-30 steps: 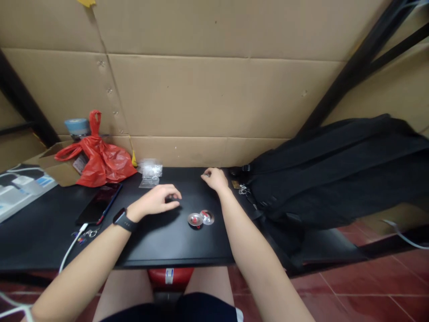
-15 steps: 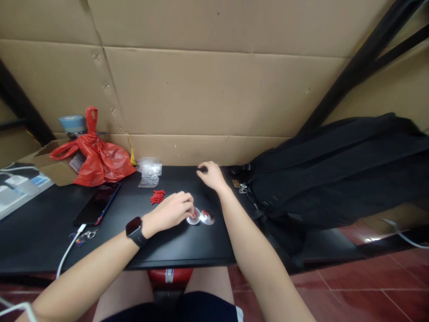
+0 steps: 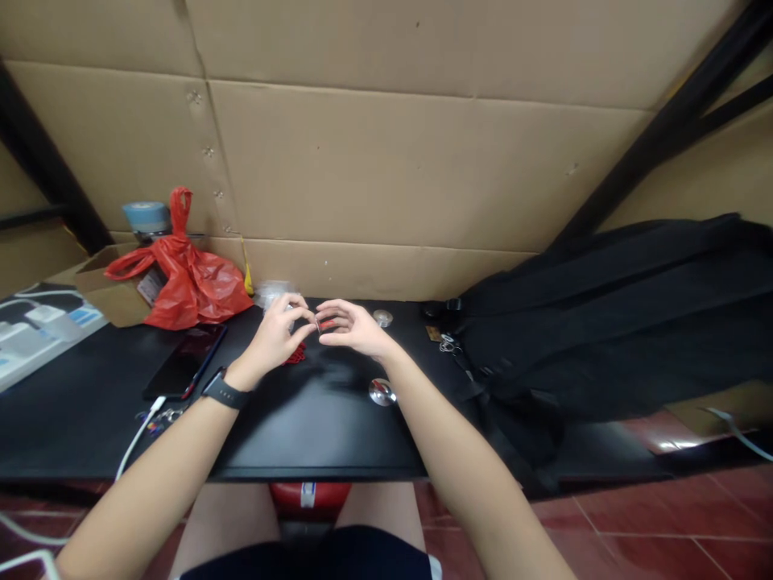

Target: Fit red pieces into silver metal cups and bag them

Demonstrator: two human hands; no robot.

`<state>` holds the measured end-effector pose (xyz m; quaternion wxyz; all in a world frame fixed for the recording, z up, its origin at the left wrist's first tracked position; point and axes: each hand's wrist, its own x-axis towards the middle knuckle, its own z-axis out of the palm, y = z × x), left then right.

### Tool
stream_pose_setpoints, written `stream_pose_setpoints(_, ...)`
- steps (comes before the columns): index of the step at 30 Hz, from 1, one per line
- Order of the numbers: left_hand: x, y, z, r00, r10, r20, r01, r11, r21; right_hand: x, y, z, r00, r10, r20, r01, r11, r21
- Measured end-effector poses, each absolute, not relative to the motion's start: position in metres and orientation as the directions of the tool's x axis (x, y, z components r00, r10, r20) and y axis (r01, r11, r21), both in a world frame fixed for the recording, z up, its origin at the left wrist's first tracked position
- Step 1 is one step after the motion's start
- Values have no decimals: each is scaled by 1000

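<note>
My left hand [image 3: 281, 329] is raised over the table, thumb and fingertips pinched on the edge of a small round clear disc [image 3: 317, 325], which is tilted nearly upright. Facing it, my right hand [image 3: 353, 329] is curved, its thumb and fingers apart around the disc's far side. A bit of red [image 3: 327, 324] shows between the right fingers; its shape is unclear. Near my right forearm lies a shiny silver round disc [image 3: 382, 392] with a red piece on it. Another shiny disc [image 3: 382, 318] sits behind my right hand. Red small pieces [image 3: 296, 354] are partly hidden below my left hand.
Clear plastic packets [image 3: 271, 292] lie behind my left hand. On the left are a phone [image 3: 186, 361] with a white cable, keyrings [image 3: 162, 419], a red plastic bag [image 3: 193, 282], a cardboard box [image 3: 97, 282] and a power strip [image 3: 45, 334]. A black backpack [image 3: 604, 322] fills the right side.
My left hand has lifted the clear disc off the table and carried it up and back. My right hand has moved left and down to meet it, uncovering the shiny disc at the back.
</note>
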<state>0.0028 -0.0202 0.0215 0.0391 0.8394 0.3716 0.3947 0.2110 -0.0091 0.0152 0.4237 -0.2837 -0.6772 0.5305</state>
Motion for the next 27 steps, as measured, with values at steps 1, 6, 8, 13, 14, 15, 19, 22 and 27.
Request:
stream_pose_setpoints(1, 4, -21, 21, 415, 654, 633, 588, -723, 362, 210, -9, 15, -477, 835, 274, -69, 276, -959)
stream_pose_setpoints(6, 9, -21, 19, 403, 655, 639, 591, -719, 365, 209, -10, 13, -458, 842, 286, -65, 289, -955)
stream_pose_setpoints(8, 8, -20, 19, 387, 659, 645, 598, -712, 368, 206, -10, 12, -448, 843, 296, -63, 301, -952)
stream_pose_setpoints(13, 3, -17, 20, 385, 665, 640, 614, -702, 361, 203, -9, 9, -377, 874, 306, -15, 324, -946)
stream_pose_setpoints(14, 2, -17, 21, 376, 672, 638, 615, -696, 370, 203, -10, 10, -372, 877, 305, -18, 321, -947)
stream_pose_setpoints(15, 2, -17, 22, 364, 680, 637, 613, -690, 385, 203, -10, 11, -373, 876, 305, -25, 319, -947)
stream_pose_setpoints(19, 5, -20, 25, 332, 690, 643, 588, -685, 431, 203, -14, 15, -399, 862, 312, -36, 325, -945)
stream_pose_setpoints(22, 4, -20, 26, 329, 687, 648, 592, -685, 425, 203, -13, 15, -413, 851, 325, -40, 340, -940)
stream_pose_setpoints(27, -13, -7, 24, 387, 712, 585, 636, -666, 389, 211, 2, 5, -352, 858, 374, 7, 402, -915)
